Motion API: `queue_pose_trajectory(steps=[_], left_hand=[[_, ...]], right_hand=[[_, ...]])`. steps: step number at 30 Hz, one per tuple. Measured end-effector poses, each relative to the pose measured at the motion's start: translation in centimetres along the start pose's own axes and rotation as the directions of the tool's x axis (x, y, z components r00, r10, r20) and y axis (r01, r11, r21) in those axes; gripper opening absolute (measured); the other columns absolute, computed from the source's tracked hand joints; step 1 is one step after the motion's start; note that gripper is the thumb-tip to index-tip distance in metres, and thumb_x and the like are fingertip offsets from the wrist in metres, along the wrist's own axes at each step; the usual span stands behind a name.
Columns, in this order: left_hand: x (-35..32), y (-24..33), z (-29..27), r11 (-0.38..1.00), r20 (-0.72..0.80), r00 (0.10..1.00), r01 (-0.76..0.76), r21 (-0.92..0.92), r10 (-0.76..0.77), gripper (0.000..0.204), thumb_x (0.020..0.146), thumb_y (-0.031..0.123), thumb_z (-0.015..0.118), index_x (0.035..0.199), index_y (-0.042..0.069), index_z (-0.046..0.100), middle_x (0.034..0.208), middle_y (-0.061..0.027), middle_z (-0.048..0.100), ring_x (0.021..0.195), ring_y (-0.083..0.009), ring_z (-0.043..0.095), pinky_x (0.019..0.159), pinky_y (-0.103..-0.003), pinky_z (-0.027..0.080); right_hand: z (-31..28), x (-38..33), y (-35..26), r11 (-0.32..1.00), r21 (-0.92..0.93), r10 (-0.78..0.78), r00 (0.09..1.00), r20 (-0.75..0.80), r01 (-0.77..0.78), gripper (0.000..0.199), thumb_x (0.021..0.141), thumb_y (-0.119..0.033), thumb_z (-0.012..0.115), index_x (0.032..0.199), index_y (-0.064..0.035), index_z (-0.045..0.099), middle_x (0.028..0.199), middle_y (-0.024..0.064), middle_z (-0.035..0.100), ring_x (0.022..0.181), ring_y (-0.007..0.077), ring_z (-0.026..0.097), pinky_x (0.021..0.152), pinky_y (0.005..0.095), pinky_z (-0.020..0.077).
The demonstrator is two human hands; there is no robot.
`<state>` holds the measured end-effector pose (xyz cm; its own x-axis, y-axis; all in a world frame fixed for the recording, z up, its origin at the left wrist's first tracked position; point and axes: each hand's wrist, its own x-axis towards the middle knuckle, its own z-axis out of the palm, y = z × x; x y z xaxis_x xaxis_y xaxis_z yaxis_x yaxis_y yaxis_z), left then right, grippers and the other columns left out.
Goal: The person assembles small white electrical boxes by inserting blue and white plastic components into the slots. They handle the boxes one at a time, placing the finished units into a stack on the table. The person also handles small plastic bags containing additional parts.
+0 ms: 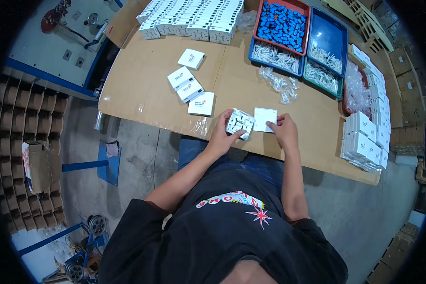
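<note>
Near the table's front edge, my left hand (221,136) is closed around a white square plastic housing (240,124), whose moulded, recessed side faces up. Its thumb lies over the housing's lower right corner. Just to the right is a flat white square plate (264,116), its smooth face upward. My right hand (286,130) pinches that plate by its lower right edge, with some fingers hidden behind the hand. The two white pieces are side by side, almost touching. Several small white boxes (201,104) lie to the left of my left hand.
Rows of white boxes (189,21) stand at the back of the cardboard-covered table (151,80). A red tray (309,28) of blue parts sits among trays of white pieces. Clear plastic bags (280,86) lie before them. White boxes (362,142) are stacked at the right edge.
</note>
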<state>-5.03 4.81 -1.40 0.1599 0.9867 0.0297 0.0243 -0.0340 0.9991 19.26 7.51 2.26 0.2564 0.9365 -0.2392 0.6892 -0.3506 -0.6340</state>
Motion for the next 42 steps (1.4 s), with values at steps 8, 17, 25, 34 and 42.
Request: queue_pose_trajectory(steps=[8,17,25,34,42], left_hand=[[-0.4,1.0,1.4,0.981,-0.041,0.995,0.101,0.165,-0.096,0.070,0.091,0.010,0.069,0.151,0.000,0.034,0.143,-0.0206,0.050,0.133,-0.0290,0.050,0.111,-0.039,0.040],[0.0,-0.4,3.9,0.976,-0.021,0.976,0.217,-0.019,-0.217,0.065,0.097,0.017,0.055,0.154,-0.002,0.030,0.137,-0.0291,0.048,0.122,-0.0367,0.048,0.105,-0.041,0.043],[-1.2,2.1,3.5,0.908,0.003,0.999,0.030,0.418,-0.034,0.057,0.087,0.006,0.066,0.141,-0.003,0.050,0.121,-0.0204,0.055,0.119,-0.0321,0.056,0.102,-0.039,0.045],[1.6,1.1,3.0,0.932,0.039,0.996,0.063,0.358,-0.083,0.054,0.084,0.013,0.075,0.134,0.001,0.059,0.104,-0.0159,0.060,0.078,-0.0238,0.061,0.072,-0.036,0.052],[1.6,4.0,0.0,0.971,-0.172,0.984,0.077,0.227,-0.038,0.040,0.089,0.019,0.072,0.124,-0.001,0.065,0.107,-0.0121,0.064,0.074,-0.0197,0.061,0.067,-0.034,0.051]], right_hand=[[-0.9,-0.7,3.7,0.725,0.688,0.050,0.999,0.002,-0.038,0.020,0.093,-0.014,0.073,0.106,-0.0021,0.064,0.083,0.0027,0.069,0.071,0.0085,0.064,0.060,0.0241,0.0503],[2.1,-4.8,0.1,0.926,0.366,-0.110,0.994,0.024,0.094,0.041,0.089,-0.021,0.078,0.120,-0.0020,0.060,0.077,0.0013,0.066,0.068,0.0126,0.062,0.060,0.0284,0.0487],[2.3,-5.2,-0.3,0.932,-0.038,-0.361,0.921,-0.147,0.360,0.051,0.080,-0.026,0.081,0.123,-0.0086,0.060,0.137,0.0200,0.051,0.121,0.0382,0.054,0.095,0.0469,0.0487],[2.0,-4.7,0.1,0.716,-0.046,-0.694,0.718,0.053,0.696,0.056,0.071,-0.023,0.083,0.121,-0.0115,0.061,0.148,0.0189,0.046,0.135,0.0417,0.045,0.110,0.0530,0.0374],[-1.4,-1.3,5.1,0.797,-0.231,-0.601,0.773,-0.204,0.558,0.050,0.073,-0.025,0.084,0.115,-0.0085,0.062,0.132,0.0205,0.059,0.121,0.0417,0.055,0.103,0.0507,0.0425]])
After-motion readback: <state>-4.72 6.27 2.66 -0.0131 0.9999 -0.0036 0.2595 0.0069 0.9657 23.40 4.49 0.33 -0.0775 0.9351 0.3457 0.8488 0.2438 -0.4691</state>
